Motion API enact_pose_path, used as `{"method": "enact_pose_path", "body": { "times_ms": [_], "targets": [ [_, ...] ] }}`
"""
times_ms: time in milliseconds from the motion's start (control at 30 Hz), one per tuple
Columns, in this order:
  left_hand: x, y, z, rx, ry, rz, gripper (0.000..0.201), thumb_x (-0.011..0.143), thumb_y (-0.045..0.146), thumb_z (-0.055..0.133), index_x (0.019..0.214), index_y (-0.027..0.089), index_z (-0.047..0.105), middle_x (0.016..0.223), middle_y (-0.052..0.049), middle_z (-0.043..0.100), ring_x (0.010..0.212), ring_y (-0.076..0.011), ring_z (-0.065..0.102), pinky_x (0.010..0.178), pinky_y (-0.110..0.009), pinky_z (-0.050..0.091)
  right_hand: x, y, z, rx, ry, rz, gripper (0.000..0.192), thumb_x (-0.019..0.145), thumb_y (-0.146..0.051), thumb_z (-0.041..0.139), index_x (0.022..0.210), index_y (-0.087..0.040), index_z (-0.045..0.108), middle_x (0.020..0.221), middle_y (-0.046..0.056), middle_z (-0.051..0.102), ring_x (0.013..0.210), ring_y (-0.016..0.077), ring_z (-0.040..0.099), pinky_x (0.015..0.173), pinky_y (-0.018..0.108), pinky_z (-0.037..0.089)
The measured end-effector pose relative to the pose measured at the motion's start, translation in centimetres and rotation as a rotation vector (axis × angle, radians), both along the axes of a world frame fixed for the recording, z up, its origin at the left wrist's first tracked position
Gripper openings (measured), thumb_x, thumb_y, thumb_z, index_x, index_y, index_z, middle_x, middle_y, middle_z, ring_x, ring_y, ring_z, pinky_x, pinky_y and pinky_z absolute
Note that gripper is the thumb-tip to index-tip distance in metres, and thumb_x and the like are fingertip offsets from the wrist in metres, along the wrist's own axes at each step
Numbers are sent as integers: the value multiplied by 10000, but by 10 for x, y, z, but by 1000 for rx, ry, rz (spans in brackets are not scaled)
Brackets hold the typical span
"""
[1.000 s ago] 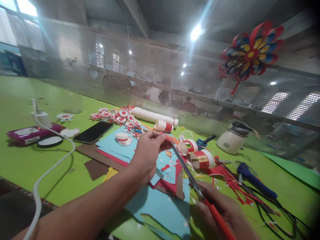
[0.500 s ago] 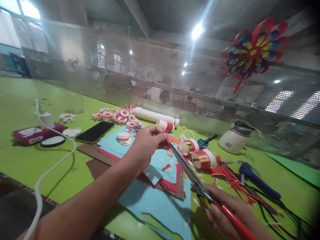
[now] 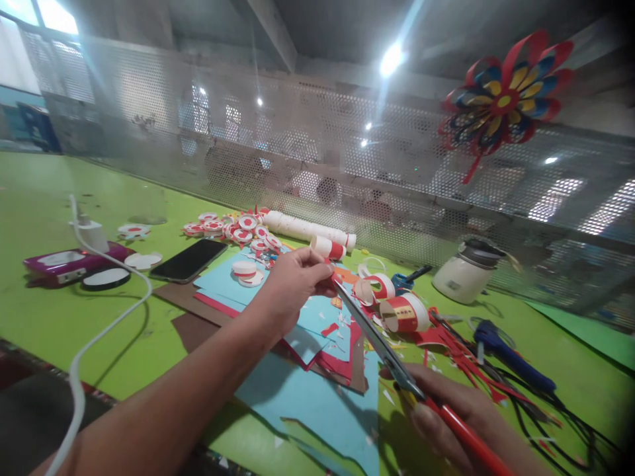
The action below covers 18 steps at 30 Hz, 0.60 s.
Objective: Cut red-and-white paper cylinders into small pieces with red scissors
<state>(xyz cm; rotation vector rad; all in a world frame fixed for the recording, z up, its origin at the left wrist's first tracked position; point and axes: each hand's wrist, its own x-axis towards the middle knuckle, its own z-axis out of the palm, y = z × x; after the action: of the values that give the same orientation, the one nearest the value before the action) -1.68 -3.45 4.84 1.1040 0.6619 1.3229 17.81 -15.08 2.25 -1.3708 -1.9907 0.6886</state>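
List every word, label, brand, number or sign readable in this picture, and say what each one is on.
No text can be read.
White pot: a small grey label on its side, too blurred to read.
Magenta device: a pale panel on top, nothing legible.
Phone: screen dark, no marks.
Red-and-white paper rolls: coloured bands only, no lettering visible.
Scissors in the right hand, and the scrap held by the left hand: no marks visible.

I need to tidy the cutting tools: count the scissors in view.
2. One pair of scissors is in the right hand, its tip at the left hand. A blue-handled pair lies by the paper rolls. Others may hide under scraps.
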Motion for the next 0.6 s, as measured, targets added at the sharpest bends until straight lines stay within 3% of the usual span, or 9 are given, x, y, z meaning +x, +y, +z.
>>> {"method": "enact_pose_path", "body": {
  "times_ms": [100,200,400,600],
  "targets": [
    [1,0,0,-12,12,1,158,656,123,604,580,143,466,557,-9,556,517,-111,547,563,-283,476,-1,0,2,-32,-1,27,394,842,-462,442,1125,-257,623,689,32,676,514,154,608,450,202,491],
    [1,0,1,-19,18,3,159,665,115,597,583,142,463,557,-1,549,521,-108,549,573,-280,478,-3,-1,1,57,-17,-37,392,822,-479,470,1084,-253,654,696,28,686,561,167,625,506,213,514],
    [2,-1,0,-14,21,11,162,663,111,599,585,144,460,551,1,545,524,-111,548,569,-279,475,1,-1,-6,78,-79,-67,362,810,-429,497,1073,-248,667,583,14,660,454,157,588,459,219,503],
    [2,0,-1,-25,6,14,169,658,128,612,584,144,461,575,-12,560,534,-114,554,576,-283,480,-2,0,-1,55,-62,-43,332,824,-389,479,1042,-233,675,719,32,690,613,180,639,532,214,514]
  ]
}}
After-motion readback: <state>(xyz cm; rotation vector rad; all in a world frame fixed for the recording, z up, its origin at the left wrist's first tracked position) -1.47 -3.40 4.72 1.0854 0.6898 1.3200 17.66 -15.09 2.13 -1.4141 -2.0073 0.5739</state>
